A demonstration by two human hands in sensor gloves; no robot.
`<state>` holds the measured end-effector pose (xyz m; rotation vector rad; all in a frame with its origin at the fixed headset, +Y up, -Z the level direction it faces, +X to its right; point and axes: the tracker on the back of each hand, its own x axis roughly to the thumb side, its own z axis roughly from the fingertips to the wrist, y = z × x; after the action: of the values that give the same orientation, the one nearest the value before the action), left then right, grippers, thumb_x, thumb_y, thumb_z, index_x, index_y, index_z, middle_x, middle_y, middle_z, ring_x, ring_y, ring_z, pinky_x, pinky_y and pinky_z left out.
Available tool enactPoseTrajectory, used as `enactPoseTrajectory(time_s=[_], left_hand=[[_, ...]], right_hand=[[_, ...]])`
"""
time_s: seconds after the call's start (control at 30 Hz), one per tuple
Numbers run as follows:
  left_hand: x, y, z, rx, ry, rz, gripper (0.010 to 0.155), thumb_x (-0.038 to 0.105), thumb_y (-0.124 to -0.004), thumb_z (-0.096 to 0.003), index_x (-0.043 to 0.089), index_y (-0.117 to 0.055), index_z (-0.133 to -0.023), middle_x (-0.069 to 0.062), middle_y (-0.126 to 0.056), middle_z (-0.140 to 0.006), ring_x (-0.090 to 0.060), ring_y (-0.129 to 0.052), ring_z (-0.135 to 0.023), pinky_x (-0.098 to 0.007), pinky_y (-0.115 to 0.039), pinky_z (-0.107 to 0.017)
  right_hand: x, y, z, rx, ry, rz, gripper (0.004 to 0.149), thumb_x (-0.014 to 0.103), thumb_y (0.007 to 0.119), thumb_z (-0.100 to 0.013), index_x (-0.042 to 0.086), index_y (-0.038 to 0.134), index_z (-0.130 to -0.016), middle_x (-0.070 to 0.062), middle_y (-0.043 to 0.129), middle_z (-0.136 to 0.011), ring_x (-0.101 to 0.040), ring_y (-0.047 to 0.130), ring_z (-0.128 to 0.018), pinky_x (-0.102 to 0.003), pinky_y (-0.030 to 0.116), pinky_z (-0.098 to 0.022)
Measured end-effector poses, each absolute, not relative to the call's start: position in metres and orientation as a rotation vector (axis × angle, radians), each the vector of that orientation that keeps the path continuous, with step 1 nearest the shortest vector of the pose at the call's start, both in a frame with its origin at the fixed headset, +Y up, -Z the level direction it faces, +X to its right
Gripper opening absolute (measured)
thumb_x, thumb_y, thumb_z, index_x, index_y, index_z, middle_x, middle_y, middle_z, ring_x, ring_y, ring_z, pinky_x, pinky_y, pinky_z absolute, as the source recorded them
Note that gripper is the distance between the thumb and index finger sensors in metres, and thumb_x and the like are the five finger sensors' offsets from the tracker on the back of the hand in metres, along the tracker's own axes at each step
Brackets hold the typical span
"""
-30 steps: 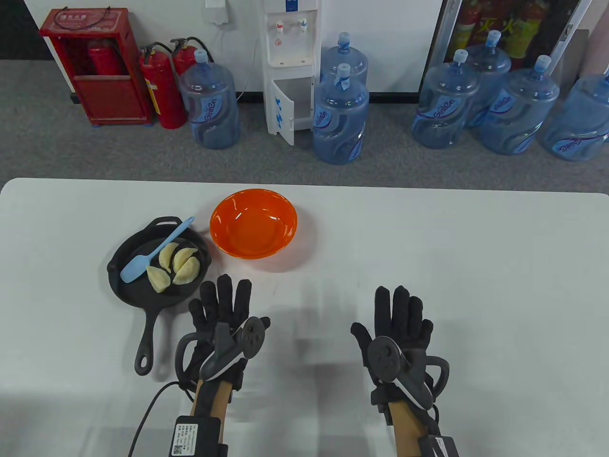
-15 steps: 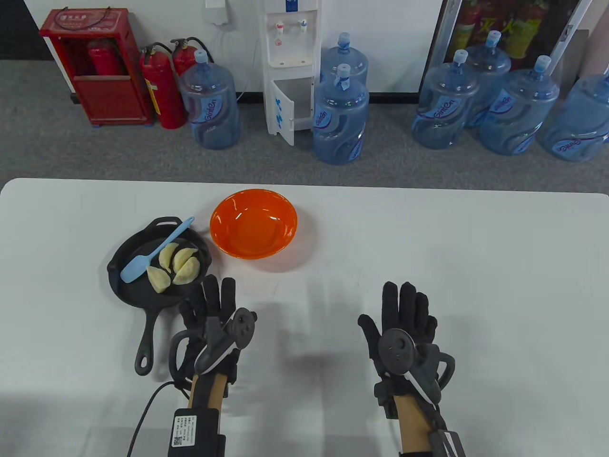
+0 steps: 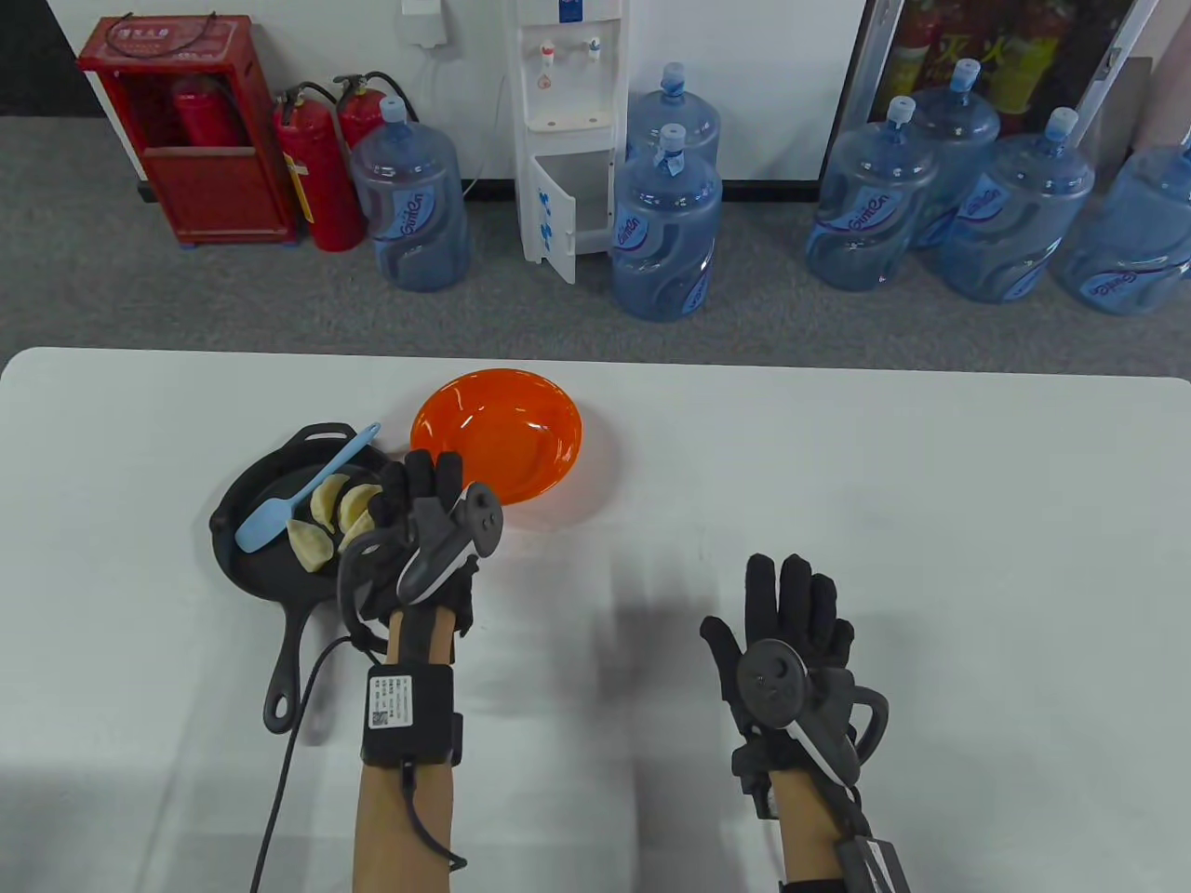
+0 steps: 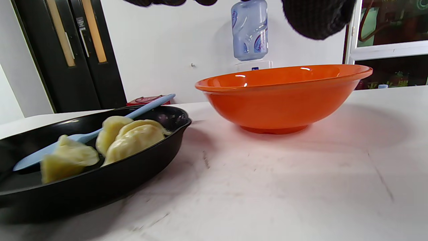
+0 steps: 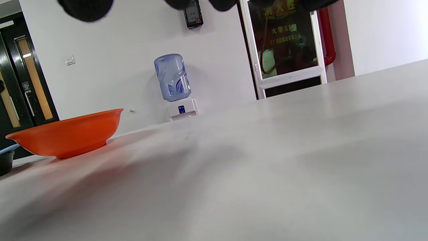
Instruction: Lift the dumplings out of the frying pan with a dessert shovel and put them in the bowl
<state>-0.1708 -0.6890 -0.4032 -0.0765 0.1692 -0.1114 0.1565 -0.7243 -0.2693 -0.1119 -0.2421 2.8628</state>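
Reaching step: the left hand (image 3: 419, 530), fingers loose and holding nothing, hovers at the frying pan's (image 3: 244, 567) near rim; dessert shovel (image 3: 302, 488) and dumplings (image 3: 321, 530) lie just beyond (bowl (image 3: 521, 437) empty). Next: pinch the shovel handle. Right hand (image 3: 786, 633) rests flat, released.

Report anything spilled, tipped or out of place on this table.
Nothing stands out. The dumplings and the blue shovel lie inside the frying pan, and the orange bowl sits upright beside it.
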Motion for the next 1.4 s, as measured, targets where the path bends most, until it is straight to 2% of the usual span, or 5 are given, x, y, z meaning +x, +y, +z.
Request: enactPoseTrajectory(time_s=[0.23, 0.5, 0.8, 1.03, 1.4], left_hand=[[-0.158, -0.712, -0.431, -0.154, 0.133, -0.178, 0.079, 0.054, -0.076, -0.0540, 0.032, -0.034, -0.118, -0.004, -0.032, -0.125, -0.034, -0.041, -0.117, -0.046, -0.052, -0.083], [-0.148, -0.736, -0.445, -0.169, 0.134, -0.297, 0.067, 0.051, -0.075, -0.0550, 0.039, -0.045, -0.114, 0.003, -0.043, -0.123, -0.029, -0.052, -0.117, -0.043, -0.061, -0.083], [-0.144, -0.733, -0.447, -0.018, 0.118, -0.377, 0.044, 0.049, -0.073, -0.0542, 0.042, -0.076, -0.097, 0.013, -0.068, -0.114, -0.020, -0.072, -0.111, -0.041, -0.075, -0.078], [-0.142, -0.736, -0.446, 0.107, -0.025, -0.510, 0.040, 0.048, -0.075, -0.0488, 0.043, -0.083, -0.088, 0.018, -0.088, -0.099, -0.012, -0.097, -0.099, -0.039, -0.086, -0.069], [-0.150, -0.721, -0.439, 0.190, -0.076, -0.560, 0.039, 0.046, -0.074, -0.0485, 0.043, -0.084, -0.086, 0.019, -0.090, -0.096, -0.011, -0.098, -0.097, -0.038, -0.086, -0.068]], right_hand=[[0.157, -0.725, -0.271, -0.119, -0.242, 2.844, 0.079, 0.065, 0.049, -0.065, 0.024, 0.019, -0.125, -0.017, 0.015, -0.129, -0.047, 0.019, -0.115, -0.073, 0.035, -0.077], [0.157, -0.727, -0.272, -0.127, -0.218, 2.855, 0.077, 0.064, 0.049, -0.065, 0.027, 0.021, -0.126, -0.017, 0.016, -0.129, -0.047, 0.020, -0.115, -0.072, 0.035, -0.077], [0.159, -0.727, -0.273, -0.132, -0.211, 2.844, 0.076, 0.064, 0.049, -0.065, 0.028, 0.023, -0.126, -0.017, 0.017, -0.129, -0.047, 0.021, -0.116, -0.072, 0.035, -0.077], [0.160, -0.727, -0.273, -0.137, -0.206, 2.833, 0.073, 0.064, 0.050, -0.065, 0.029, 0.028, -0.126, -0.016, 0.018, -0.130, -0.046, 0.022, -0.116, -0.072, 0.036, -0.077], [0.166, -0.727, -0.275, -0.163, -0.206, 2.798, 0.072, 0.064, 0.049, -0.065, 0.030, 0.029, -0.126, -0.015, 0.019, -0.130, -0.046, 0.022, -0.116, -0.072, 0.036, -0.077]])
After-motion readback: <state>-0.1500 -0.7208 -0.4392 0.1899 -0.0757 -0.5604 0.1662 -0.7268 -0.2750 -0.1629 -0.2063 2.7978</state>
